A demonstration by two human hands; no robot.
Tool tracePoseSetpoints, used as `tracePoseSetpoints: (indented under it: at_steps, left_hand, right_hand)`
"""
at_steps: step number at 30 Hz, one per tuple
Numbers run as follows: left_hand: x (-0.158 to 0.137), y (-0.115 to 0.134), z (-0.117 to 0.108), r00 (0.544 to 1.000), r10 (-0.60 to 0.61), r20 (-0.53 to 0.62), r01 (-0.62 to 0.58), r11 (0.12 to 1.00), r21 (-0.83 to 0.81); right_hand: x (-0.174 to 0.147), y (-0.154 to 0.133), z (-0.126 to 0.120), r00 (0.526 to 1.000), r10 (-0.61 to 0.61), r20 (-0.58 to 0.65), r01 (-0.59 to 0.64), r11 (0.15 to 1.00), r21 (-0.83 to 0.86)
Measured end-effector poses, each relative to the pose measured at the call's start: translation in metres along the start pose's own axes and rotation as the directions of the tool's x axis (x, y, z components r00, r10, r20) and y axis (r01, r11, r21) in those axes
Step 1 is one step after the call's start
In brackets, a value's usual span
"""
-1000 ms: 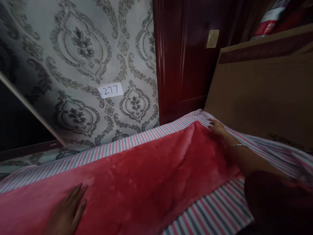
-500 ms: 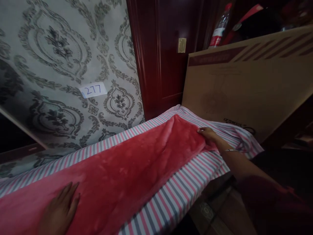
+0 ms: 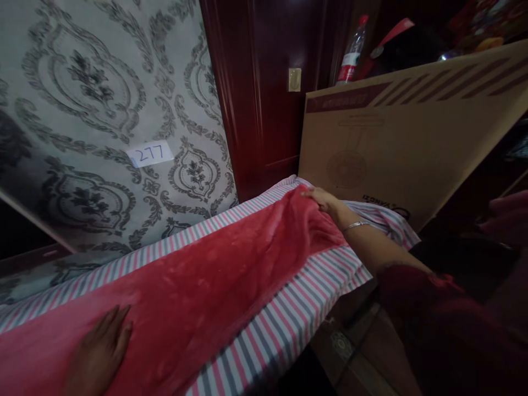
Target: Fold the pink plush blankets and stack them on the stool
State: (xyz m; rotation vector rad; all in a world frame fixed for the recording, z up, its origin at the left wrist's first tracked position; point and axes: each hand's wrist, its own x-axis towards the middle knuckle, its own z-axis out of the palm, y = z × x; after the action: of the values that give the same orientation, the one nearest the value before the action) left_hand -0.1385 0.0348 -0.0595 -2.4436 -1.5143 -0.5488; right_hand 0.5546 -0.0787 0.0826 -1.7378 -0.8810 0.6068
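A long folded red plush blanket (image 3: 214, 269) lies on a pink, grey and white striped cloth (image 3: 264, 335). My left hand (image 3: 101, 344) rests flat on the blanket's near left part, its fingers stretched out. At the far right end, my right hand (image 3: 328, 203) has its fingers closed on the blanket's upper corner. Beneath that hand the plush is bunched into soft folds. The palm side of my right hand is hidden.
A large cardboard box (image 3: 391, 137) stands behind the far right end, with a plastic bottle (image 3: 351, 55) at its top edge. Patterned wallpaper (image 3: 91, 88) and a dark red door panel (image 3: 272, 121) border the far side. A paper label (image 3: 150, 154) reads 277.
My right hand has gone from the near side of the blanket's end to its far corner, and the end is now more wrinkled. My left hand stays flat on the plush.
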Motion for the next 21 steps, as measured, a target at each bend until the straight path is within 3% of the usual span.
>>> tracePoseSetpoints:
  at_steps: [2, 4, 8, 12, 17, 21]
  left_hand:
    - [0.0, 0.002, -0.002, 1.0, -0.004, 0.013, 0.004, 1.0, 0.002]
    - [0.001, 0.005, -0.005, 1.0, -0.012, 0.014, 0.012, 1.0, 0.0]
    - [0.003, 0.008, -0.006, 1.0, -0.013, 0.009, 0.013, 1.0, -0.007]
    - [0.005, 0.01, -0.007, 1.0, -0.029, 0.01, 0.029, 0.999, -0.018]
    - [0.005, 0.018, -0.013, 0.998, -0.046, 0.05, 0.046, 0.999, 0.001]
    - [0.004, 0.022, -0.017, 0.997, -0.055, 0.059, 0.054, 0.998, 0.023]
  right_hand:
    - [0.002, -0.013, 0.001, 0.996, -0.084, 0.01, 0.082, 0.991, 0.102]
    - [-0.001, -0.013, -0.001, 0.996, -0.088, -0.011, 0.088, 0.988, 0.129]
    - [-0.02, 0.024, -0.013, 0.984, 0.088, -0.156, -0.101, 0.992, -0.075]
    - [-0.053, 0.076, -0.036, 0.918, 0.184, -0.351, -0.296, 0.907, -0.298]
    - [-0.082, 0.115, -0.043, 0.861, 0.179, -0.476, -0.413, 0.793, -0.448]
    - [-0.081, 0.123, -0.041, 0.858, 0.103, -0.504, -0.374, 0.797, -0.475]
